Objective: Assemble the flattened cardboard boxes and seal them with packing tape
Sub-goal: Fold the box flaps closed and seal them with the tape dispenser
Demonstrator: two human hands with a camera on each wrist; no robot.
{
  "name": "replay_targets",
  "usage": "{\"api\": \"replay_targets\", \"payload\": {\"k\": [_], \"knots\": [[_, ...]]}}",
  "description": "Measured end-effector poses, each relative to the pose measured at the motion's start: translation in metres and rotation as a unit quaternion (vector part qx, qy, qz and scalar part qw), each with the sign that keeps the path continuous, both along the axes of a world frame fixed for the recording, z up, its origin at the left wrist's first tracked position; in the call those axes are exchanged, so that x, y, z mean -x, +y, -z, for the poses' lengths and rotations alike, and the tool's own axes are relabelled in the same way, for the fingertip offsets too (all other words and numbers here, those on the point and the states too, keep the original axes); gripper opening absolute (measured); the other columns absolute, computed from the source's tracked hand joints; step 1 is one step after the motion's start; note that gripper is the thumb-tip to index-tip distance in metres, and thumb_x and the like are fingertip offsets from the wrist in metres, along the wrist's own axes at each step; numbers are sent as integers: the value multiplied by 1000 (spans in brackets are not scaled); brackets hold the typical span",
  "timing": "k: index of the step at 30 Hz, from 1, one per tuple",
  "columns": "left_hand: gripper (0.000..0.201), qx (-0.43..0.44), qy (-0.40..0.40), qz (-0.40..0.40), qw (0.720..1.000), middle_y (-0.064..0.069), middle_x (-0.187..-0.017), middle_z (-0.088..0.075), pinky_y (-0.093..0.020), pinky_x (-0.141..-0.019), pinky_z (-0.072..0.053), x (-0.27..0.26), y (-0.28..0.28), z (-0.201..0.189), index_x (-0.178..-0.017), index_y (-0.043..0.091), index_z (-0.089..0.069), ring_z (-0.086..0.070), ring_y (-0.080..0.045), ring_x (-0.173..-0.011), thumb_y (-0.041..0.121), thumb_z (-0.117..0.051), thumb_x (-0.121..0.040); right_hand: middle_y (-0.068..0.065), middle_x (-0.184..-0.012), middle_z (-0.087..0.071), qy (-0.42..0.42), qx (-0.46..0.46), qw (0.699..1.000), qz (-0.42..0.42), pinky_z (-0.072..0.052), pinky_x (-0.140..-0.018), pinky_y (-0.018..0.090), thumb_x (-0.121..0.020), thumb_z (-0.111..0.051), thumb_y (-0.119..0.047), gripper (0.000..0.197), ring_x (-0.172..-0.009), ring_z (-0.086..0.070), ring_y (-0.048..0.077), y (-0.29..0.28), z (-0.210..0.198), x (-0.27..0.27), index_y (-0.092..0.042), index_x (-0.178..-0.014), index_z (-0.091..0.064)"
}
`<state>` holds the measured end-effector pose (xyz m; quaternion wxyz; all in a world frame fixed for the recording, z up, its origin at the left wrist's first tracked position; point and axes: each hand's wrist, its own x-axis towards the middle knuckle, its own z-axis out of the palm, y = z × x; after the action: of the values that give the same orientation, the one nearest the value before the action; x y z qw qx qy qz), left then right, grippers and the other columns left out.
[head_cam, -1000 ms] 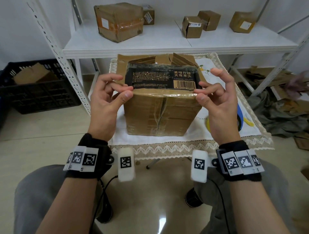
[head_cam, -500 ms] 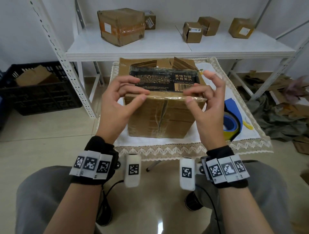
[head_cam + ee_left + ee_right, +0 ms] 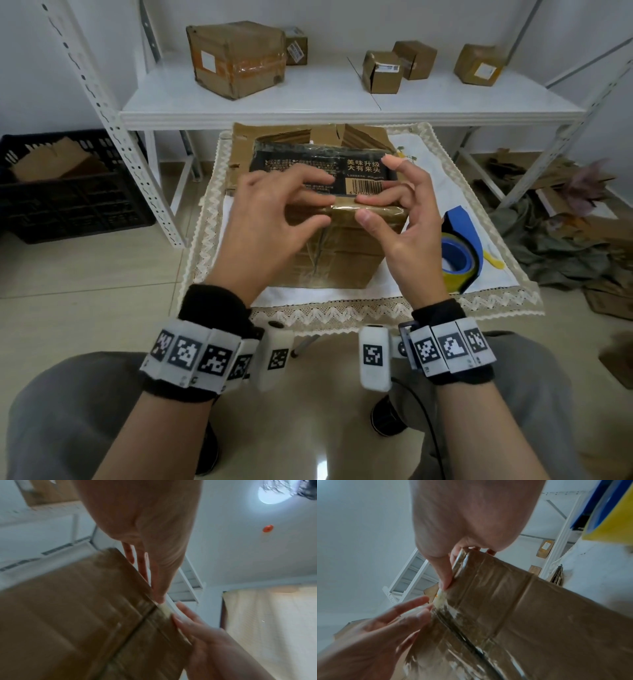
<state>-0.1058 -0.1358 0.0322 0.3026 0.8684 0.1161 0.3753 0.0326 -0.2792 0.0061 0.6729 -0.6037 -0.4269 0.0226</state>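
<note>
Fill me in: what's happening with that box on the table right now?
A person has both hands on the near top edge of the cardboard box. The left hand and right hand press along a strip of clear tape near the middle seam. The blue tape dispenser sits unused beside it.

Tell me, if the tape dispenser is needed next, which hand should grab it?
Probably the right hand. The blue and yellow tape dispenser lies on the tablecloth just to that hand's outer side, while the cardboard box stands between it and the left hand. Both hands now rest fingertips on the box's taped top edge.
</note>
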Motion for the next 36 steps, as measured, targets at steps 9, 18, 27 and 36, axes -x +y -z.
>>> {"api": "replay_targets", "payload": {"k": [9,18,27,36], "knots": [[22,24,-64,-4,998,11,-87,-71,-47,-83,-56,-16,-10,10,-95,15,-67,-70,-15,-87,10,-82,-80,6,-101,-69,9,2,1000,12,-43,-112,40,-90,-73,-2,63,-121,-61,20,-9,2,-3,-11,-144,-42],[29,-26,-53,-9,998,10,-90,-69,-47,-80,-57,-13,-13,10,-104,21,-64,-68,-16,-88,14,-81,-83,8,-83,-63,33,-26,999,13,-47,-109,42,-94,-69,0,47,-119,-65,20,-10,1,-8,-3,-136,-47],[18,-23,-54,-20,998,6,-93,-70,-40,-83,-59,-5,-16,9,-99,13,-68,-69,-7,-85,19,-79,-86,13,-102,-71,141,-68,988,3,-43,-110,37,-94,-47,8,54,-120,-61,25,0,3,-3,-13,-143,-39],[17,15,-51,-21,998,9,-90,-71,-22,-84,-57,-6,-19,2,-98,12,-68,-70,-2,-86,13,-80,-86,2,-102,-67,198,-110,974,11,-45,-99,41,-77,-39,14,66,-106,-61,15,11,-4,-6,-23,-131,-48]]}}
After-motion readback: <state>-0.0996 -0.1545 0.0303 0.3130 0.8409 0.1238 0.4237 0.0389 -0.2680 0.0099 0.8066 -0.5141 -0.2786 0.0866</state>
